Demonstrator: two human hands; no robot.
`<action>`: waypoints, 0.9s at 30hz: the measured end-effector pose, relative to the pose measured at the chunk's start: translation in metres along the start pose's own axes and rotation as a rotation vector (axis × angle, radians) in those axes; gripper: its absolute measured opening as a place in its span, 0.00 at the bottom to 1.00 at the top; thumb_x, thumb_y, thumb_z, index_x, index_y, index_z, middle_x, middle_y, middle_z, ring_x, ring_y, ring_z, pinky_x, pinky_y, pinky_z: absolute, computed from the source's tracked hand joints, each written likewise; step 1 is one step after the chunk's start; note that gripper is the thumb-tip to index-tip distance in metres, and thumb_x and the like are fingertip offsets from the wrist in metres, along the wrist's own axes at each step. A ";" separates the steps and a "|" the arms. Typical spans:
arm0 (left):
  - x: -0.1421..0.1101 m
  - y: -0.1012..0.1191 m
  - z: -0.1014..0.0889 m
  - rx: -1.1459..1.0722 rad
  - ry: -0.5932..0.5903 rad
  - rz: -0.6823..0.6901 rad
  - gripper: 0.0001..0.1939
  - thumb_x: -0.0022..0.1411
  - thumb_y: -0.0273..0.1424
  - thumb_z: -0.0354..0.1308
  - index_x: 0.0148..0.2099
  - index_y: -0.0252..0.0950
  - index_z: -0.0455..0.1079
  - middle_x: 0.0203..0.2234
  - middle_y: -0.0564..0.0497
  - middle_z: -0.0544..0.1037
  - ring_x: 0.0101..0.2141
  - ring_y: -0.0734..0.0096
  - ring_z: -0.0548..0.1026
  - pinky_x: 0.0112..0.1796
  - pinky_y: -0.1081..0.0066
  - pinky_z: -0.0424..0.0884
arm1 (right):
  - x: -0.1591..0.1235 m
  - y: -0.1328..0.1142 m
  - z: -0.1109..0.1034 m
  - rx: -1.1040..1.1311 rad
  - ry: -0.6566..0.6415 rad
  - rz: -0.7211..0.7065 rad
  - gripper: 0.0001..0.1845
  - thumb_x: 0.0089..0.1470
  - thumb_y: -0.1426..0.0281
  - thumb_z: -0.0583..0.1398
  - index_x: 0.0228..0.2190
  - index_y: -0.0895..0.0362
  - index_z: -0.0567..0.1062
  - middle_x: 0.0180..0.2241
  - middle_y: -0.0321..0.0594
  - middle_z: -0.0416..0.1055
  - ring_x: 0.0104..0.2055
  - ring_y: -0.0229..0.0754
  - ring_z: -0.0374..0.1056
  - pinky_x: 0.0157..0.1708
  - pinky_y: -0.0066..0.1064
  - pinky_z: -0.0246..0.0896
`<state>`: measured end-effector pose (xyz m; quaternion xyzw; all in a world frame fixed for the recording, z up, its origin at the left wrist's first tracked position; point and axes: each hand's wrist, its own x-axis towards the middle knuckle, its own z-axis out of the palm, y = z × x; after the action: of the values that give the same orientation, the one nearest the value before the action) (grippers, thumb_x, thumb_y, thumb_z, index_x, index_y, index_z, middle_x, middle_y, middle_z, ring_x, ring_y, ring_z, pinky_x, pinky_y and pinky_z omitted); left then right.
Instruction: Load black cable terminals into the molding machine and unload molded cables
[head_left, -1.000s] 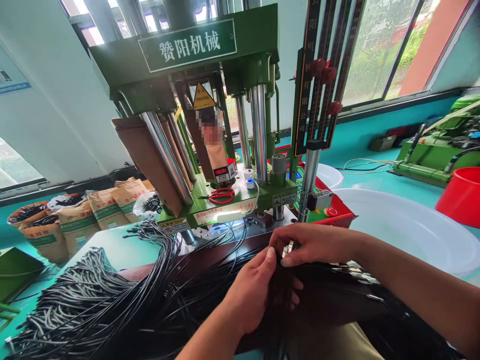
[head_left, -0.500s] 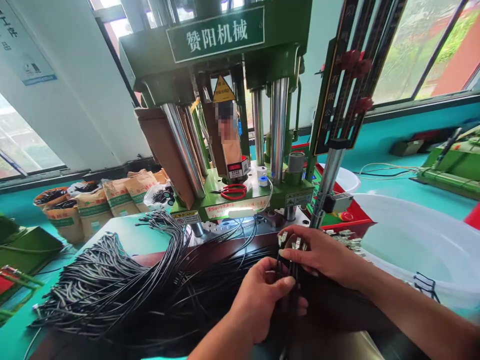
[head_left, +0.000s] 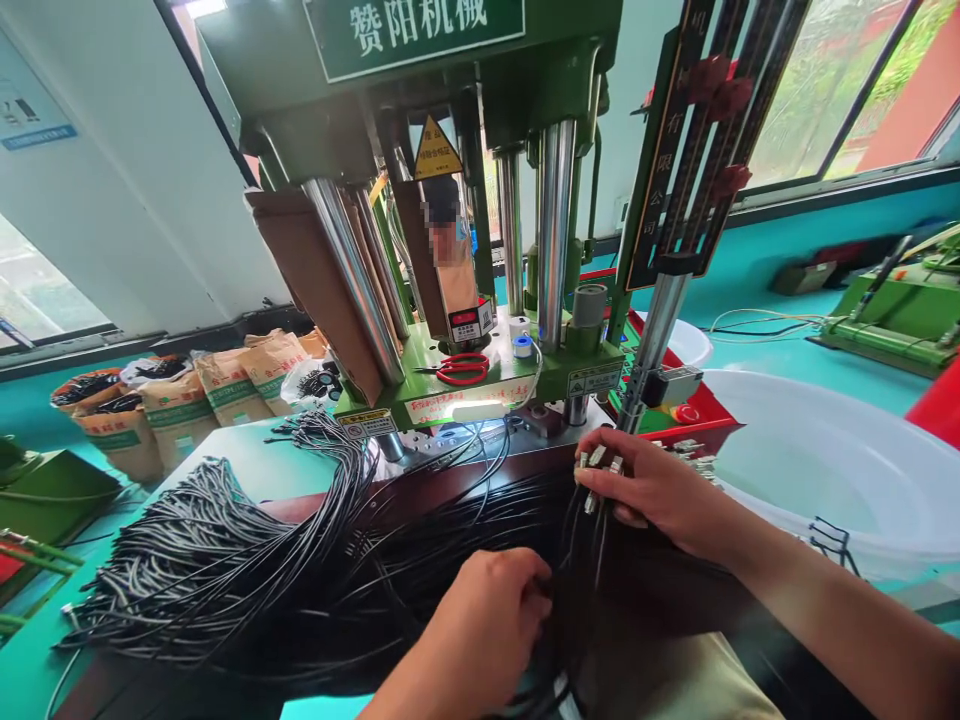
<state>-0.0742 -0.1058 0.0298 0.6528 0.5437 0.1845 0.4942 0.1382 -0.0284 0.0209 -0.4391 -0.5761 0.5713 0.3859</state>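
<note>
My right hand [head_left: 651,487] pinches a few black cables by their metal connector ends [head_left: 598,470], just in front of the green press machine [head_left: 450,200]. Lower down, my left hand [head_left: 484,620] is closed around the same cables [head_left: 577,560]. A large heap of black cables [head_left: 225,560] spreads over the bench to the left, some ends reaching the machine's lit base plate [head_left: 465,410].
Red-handled scissors [head_left: 461,370] lie on the machine's green platform. A big white basin [head_left: 825,450] stands at the right, with loose connectors [head_left: 694,460] beside it. Brown paper sacks [head_left: 180,400] line the wall at left. Another green machine [head_left: 892,310] sits far right.
My left hand slid down the cables toward me and closed tighter. My right hand moved slightly right with the connector ends. The view shifted a little lower and closer.
</note>
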 end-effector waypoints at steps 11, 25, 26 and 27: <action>-0.005 0.005 -0.012 -0.445 0.205 0.034 0.05 0.61 0.31 0.50 0.34 0.37 0.59 0.30 0.49 0.75 0.32 0.70 0.75 0.35 0.70 0.71 | -0.019 0.016 -0.012 0.179 0.012 0.048 0.17 0.53 0.56 0.62 0.41 0.52 0.69 0.24 0.28 0.55 0.20 0.28 0.47 0.18 0.22 0.43; 0.012 -0.014 0.005 -1.053 -0.264 -0.151 0.15 0.48 0.25 0.53 0.42 0.31 0.64 0.28 0.46 0.75 0.21 0.72 0.73 0.25 0.72 0.66 | 0.007 0.018 0.053 -0.359 -0.076 -0.273 0.17 0.59 0.67 0.52 0.50 0.53 0.67 0.43 0.40 0.69 0.39 0.40 0.65 0.40 0.32 0.62; 0.013 -0.014 0.007 -1.068 -0.261 -0.139 0.14 0.46 0.24 0.54 0.40 0.31 0.65 0.27 0.47 0.73 0.21 0.74 0.72 0.24 0.72 0.66 | 0.005 0.018 0.056 -0.405 -0.102 -0.293 0.16 0.60 0.69 0.51 0.48 0.54 0.69 0.41 0.41 0.70 0.40 0.41 0.66 0.42 0.33 0.62; 0.014 -0.015 0.010 -1.074 -0.237 -0.124 0.14 0.46 0.24 0.55 0.39 0.31 0.65 0.26 0.49 0.72 0.20 0.75 0.71 0.23 0.73 0.66 | 0.004 0.018 0.059 -0.443 -0.129 -0.307 0.16 0.61 0.69 0.49 0.47 0.55 0.71 0.40 0.41 0.71 0.40 0.42 0.66 0.42 0.34 0.62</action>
<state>-0.0698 -0.0989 0.0090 0.2921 0.3510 0.3316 0.8255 0.0824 -0.0444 0.0002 -0.3830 -0.7701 0.3933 0.3249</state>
